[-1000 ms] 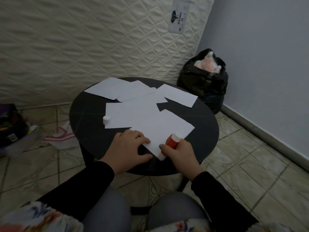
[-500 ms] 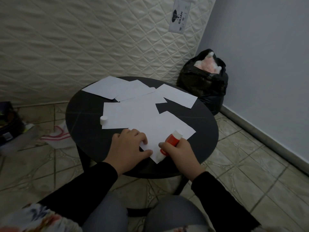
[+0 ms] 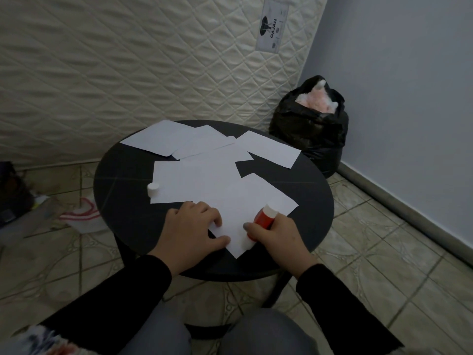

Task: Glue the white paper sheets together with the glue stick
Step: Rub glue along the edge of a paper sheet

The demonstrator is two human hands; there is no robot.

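Round table [image 3: 122, 219], frame centre: dark top, smooth, matt, with faint seam lines; white paper sheets [image 3: 194, 180] on it, thin, matt, uncreased. Glue stick [image 3: 263, 217]: smooth red plastic barrel, white end; separate white cap [image 3: 153, 189], smooth plastic. Upper left: quilted cream mattress [image 3: 128, 67], stitched fabric with slight sheen; right: glossy crinkled black plastic bag [image 3: 312, 129]; floor tiles [image 3: 384, 252] glazed, patterned.

- Five white paper sheets [image 3: 197, 183] are counted, overlapping on one round desk [image 3: 122, 208].
- One glue stick [image 3: 263, 219] is seen.
- One white cap [image 3: 153, 189] is seen at nine o'clock.
- Two hands are seen: left hand [image 3: 189, 234], right hand [image 3: 279, 239].
- One black bag [image 3: 309, 129] is seen at two o'clock.
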